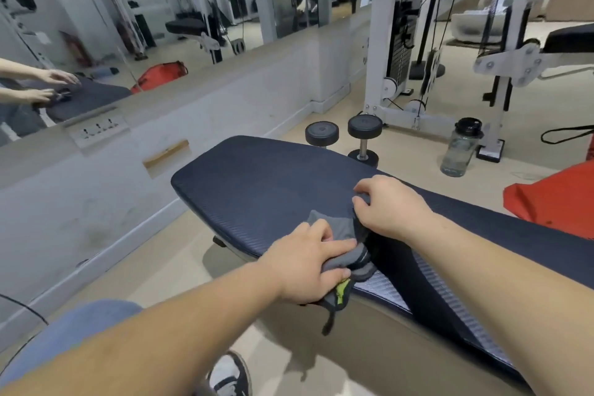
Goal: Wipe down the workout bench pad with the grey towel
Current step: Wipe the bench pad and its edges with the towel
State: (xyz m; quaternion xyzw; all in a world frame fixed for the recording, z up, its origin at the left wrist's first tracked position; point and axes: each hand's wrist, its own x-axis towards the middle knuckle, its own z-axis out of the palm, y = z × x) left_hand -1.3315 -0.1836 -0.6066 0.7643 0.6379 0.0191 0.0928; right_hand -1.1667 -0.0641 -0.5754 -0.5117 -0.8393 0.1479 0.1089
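Note:
The dark navy bench pad (257, 183) runs from the middle of the view toward the lower right. A bunched grey towel (337, 228) with a yellow-green tag lies on the pad's near edge. My left hand (308, 264) grips the towel's near part, thumb under the fold. My right hand (392, 206) rests on the pad just right of the towel, fingers curled and pinching its dark far edge.
Two black dumbbells (364, 130) stand on the floor beyond the pad. A clear water bottle (459, 148) sits to their right. A red bag (559, 199) lies at the right edge. A cable machine (398, 42) and a mirrored wall stand behind.

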